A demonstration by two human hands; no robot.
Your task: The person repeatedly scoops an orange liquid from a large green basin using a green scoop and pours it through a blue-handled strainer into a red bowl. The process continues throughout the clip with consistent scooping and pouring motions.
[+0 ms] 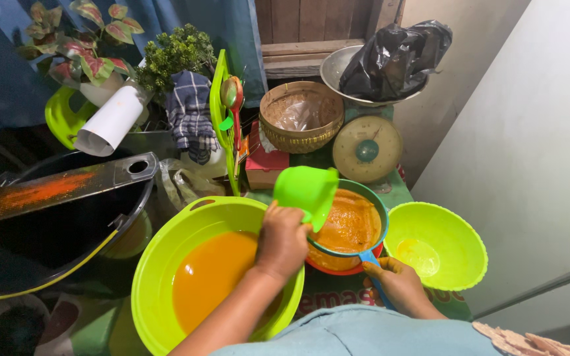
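My left hand [282,240] grips a light green plastic scoop [308,191], held tilted over a blue-rimmed strainer [351,224] full of wet orange pulp. My right hand [398,285] holds the strainer's blue handle [369,258]. The strainer rests on a red-orange bowl [338,269]. To the left stands a large lime green basin [166,264] holding orange liquid [209,273], partly under my left forearm. A smaller lime green bowl [456,231] with a little yellow liquid sits to the right of the strainer.
A black tub [67,231] at left carries a dark grater board [61,188] stained orange. Behind are a woven basket [301,115], a kitchen scale [367,150] with a black bag [397,56] in its pan, potted plants [87,39], a checked cloth [189,112]. A white wall [536,151] closes the right.
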